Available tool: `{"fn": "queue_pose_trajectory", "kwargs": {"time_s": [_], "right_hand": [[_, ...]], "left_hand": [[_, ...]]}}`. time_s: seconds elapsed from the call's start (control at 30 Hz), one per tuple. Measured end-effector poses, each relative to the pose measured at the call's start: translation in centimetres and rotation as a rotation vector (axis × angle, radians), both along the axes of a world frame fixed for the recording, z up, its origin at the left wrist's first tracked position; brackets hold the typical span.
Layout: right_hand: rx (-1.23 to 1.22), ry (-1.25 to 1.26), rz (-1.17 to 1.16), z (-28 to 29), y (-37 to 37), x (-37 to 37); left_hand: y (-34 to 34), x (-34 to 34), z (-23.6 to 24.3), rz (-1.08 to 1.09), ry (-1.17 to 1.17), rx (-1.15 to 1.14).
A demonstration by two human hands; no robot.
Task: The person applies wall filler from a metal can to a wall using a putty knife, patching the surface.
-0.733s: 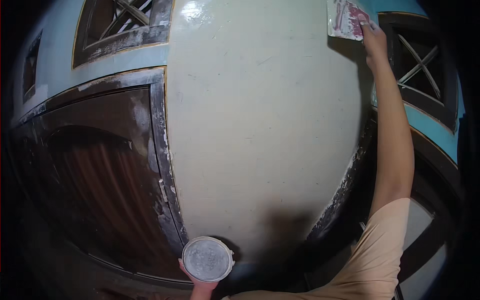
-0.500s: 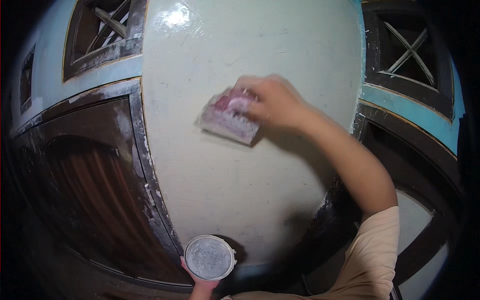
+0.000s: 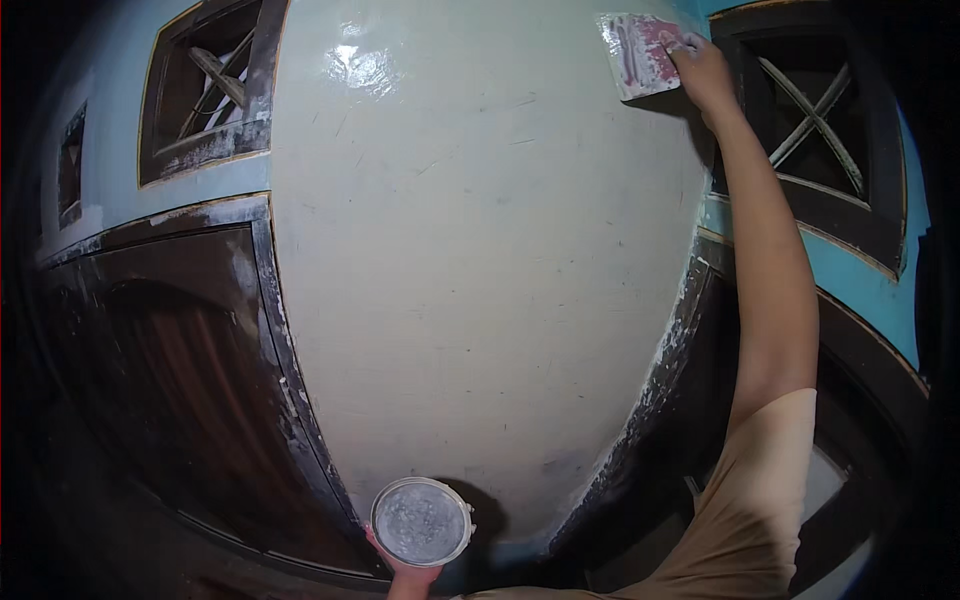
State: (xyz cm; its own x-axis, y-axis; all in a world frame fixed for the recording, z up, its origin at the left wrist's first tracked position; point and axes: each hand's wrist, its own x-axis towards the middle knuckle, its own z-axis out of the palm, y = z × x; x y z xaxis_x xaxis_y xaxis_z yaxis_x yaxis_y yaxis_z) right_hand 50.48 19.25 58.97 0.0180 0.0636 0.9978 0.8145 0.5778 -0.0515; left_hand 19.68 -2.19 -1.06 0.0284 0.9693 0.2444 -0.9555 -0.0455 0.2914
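Note:
My right hand [image 3: 705, 75] grips a wide, reddish putty scraper [image 3: 640, 52] smeared with white paste. The scraper is against the upper right part of a pale, off-white wall [image 3: 480, 260], close to the wall's right edge. Low in the view, my left hand [image 3: 412, 574] holds a round, light-coloured tub [image 3: 423, 521] from below and its left side. The tub's top faces me and shows a grey, whitish, bubbly-looking surface. Most of the left fingers are hidden behind the tub.
A dark wooden door [image 3: 170, 380] with a paint-smeared frame stands on the left, below a vent opening [image 3: 210, 80] with crossed slats. At the right are another crossed vent [image 3: 815, 115], a light blue wall strip [image 3: 850, 280] and a dark frame edge [image 3: 640, 430] with white smears.
My right hand has swept the scraper from the wall's middle up and right to its upper right corner. The left hand still holds the tub low in the view.

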Motion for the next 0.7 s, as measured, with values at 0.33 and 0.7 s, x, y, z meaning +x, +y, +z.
{"fn": "queue_pose_trajectory", "kwargs": {"time_s": [0.33,0.7], "right_hand": [[-0.376,-0.709,0.201,-15.4,-5.4,-17.3],[0.008,-0.258,-0.159,-0.4,-0.8,-10.1]], "left_hand": [[2.3,-0.3,0.2,-0.157,-0.085,0.035],[1.7,-2.1,3.5,-0.129,-0.048,0.019]]}}
